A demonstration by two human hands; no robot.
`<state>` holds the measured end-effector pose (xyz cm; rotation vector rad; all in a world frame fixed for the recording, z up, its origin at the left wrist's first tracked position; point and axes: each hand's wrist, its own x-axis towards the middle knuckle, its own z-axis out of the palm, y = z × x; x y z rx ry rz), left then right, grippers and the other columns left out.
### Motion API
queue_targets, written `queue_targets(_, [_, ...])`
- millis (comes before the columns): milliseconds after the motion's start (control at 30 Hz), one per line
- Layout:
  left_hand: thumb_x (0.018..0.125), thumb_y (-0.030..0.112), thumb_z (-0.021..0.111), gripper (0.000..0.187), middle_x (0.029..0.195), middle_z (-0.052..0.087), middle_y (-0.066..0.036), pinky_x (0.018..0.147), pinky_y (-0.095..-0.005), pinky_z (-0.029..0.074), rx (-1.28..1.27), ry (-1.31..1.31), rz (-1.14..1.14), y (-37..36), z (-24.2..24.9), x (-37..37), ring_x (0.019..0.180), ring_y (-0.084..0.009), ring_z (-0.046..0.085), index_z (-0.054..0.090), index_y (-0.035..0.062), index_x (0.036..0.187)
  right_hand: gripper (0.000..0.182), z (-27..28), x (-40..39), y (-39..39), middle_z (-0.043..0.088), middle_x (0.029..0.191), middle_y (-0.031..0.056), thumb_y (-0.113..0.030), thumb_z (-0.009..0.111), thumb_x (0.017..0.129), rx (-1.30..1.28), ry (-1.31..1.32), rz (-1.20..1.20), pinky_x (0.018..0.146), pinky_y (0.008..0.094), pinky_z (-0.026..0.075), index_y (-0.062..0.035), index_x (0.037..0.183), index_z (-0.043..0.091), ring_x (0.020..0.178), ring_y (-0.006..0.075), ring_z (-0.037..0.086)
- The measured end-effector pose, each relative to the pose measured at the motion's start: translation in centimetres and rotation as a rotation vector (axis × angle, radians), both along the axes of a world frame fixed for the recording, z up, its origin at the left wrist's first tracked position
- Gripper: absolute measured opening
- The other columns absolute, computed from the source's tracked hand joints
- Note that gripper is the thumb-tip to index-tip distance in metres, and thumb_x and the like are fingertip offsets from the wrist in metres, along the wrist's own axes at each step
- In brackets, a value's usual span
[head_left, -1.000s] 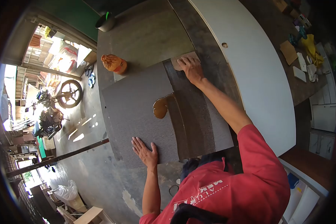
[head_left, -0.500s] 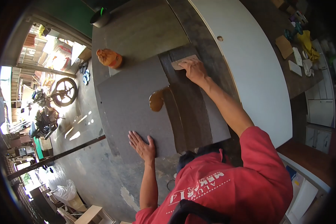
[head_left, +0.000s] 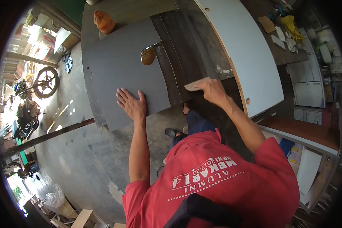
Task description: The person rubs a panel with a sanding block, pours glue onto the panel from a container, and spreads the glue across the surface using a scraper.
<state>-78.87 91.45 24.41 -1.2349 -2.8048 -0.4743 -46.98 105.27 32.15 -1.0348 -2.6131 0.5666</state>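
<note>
My left hand lies flat with fingers spread on the near left part of a grey sheet. My right hand grips a thin, pale spreader near the sheet's near right corner. A dark, wet-looking band runs along the sheet's right side, with a thin line along it. Beside the band's left edge sits a puddle of brown, glossy liquid. An orange-brown container with a wrapped top stands past the sheet's far left edge.
A long white panel lies to the right of the sheet. Beyond it are a yellow cloth and small boxes. A brown-topped cabinet stands at the near right. A motorcycle wheel shows at the left, beyond the grey floor.
My right hand has drawn the spreader from the band's far end to its near end. The camera view has shifted, and my left hand still rests on the sheet.
</note>
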Motion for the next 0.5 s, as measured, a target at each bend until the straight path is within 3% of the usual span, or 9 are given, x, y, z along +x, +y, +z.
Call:
queue_targets(133, [0.099,0.045,0.053,0.082,0.168,0.023,-0.022,0.127,-0.0533,0.013,0.037,-0.010,-0.007,-0.3,0.2,0.0,0.157,-0.0373,0.018,0.030,-0.0065,0.158,0.032,3.8,1.5,-5.6,0.076,0.109,0.0134,-0.002,0.060,0.083,-0.168,-0.195,-0.001,0.088,0.0453,0.057,-0.0095,0.108,0.079,0.101,0.0375,0.071])
queue_targets(200, [0.099,0.046,0.054,0.082,0.168,0.024,-0.023,0.127,-0.0531,0.013,0.061,-0.010,-0.010,-0.5,-0.1,-0.2,0.157,-0.0374,0.018,0.030,-0.0065,0.157,0.031,5.0,1.9,-6.5,0.076,0.112,0.0154,-0.005,0.063,0.087,-0.575,-0.357,-0.026,0.090,0.0425,0.056,-0.0047,0.116,0.075,0.102,0.0354,0.072])
queue_targets(233, [0.098,0.046,0.054,0.082,0.168,0.025,-0.023,0.127,-0.0530,0.013,0.064,-0.014,-0.006,-0.3,0.1,-0.3,0.157,-0.0375,0.019,0.031,-0.0064,0.157,0.031,5.4,2.2,-5.7,0.076,0.112,0.0154,-0.005,0.063,0.087,-0.549,-0.364,-0.008,0.090,0.0425,0.056,-0.0047,0.116,0.075,0.102,0.0354,0.072])
queue_targets(300, [0.098,0.047,0.053,0.082,0.167,0.025,-0.022,0.127,-0.0525,0.014,0.059,-0.005,0.020,-0.4,0.0,-0.2,0.157,-0.0370,0.019,0.031,-0.0057,0.157,0.034,5.7,3.2,-4.8,0.076,0.114,0.0164,-0.010,0.067,0.091,-0.606,0.131,-0.082,0.093,0.0380,0.054,-0.0015,0.124,0.071,0.104,0.0259,0.073])
queue_targets(333, [0.098,0.049,0.053,0.083,0.167,0.026,-0.022,0.127,-0.0520,0.015,0.042,0.009,0.018,-0.3,0.1,-0.2,0.157,-0.0365,0.020,0.032,-0.0050,0.157,0.035,7.3,3.1,-3.3,0.077,0.112,0.0141,-0.013,0.068,0.094,-0.727,0.119,-0.132,0.095,0.0342,0.052,0.0014,0.126,0.069,0.106,0.0170,0.069])
queue_targets(433, [0.097,0.046,0.054,0.081,0.168,0.026,-0.020,0.127,-0.0523,0.013,0.044,-0.010,-0.003,-0.5,0.1,-0.6,0.157,-0.0356,0.020,0.033,-0.0045,0.157,0.035,9.8,2.2,1.6,0.076,0.112,0.0103,-0.016,0.066,0.099,-0.708,0.301,-0.140,0.094,0.0321,0.051,0.0049,0.128,0.067,0.103,0.0164,0.067])
queue_targets(500, [0.097,0.046,0.055,0.081,0.168,0.026,-0.019,0.127,-0.0523,0.013,0.037,0.002,-0.019,-0.7,0.2,-1.4,0.157,-0.0349,0.019,0.033,-0.0034,0.158,0.035,11.1,1.3,5.4,0.076,0.112,0.0104,-0.016,0.065,0.100,-0.698,0.268,-0.175,0.094,0.0325,0.052,0.0049,0.128,0.066,0.102,0.0166,0.067])
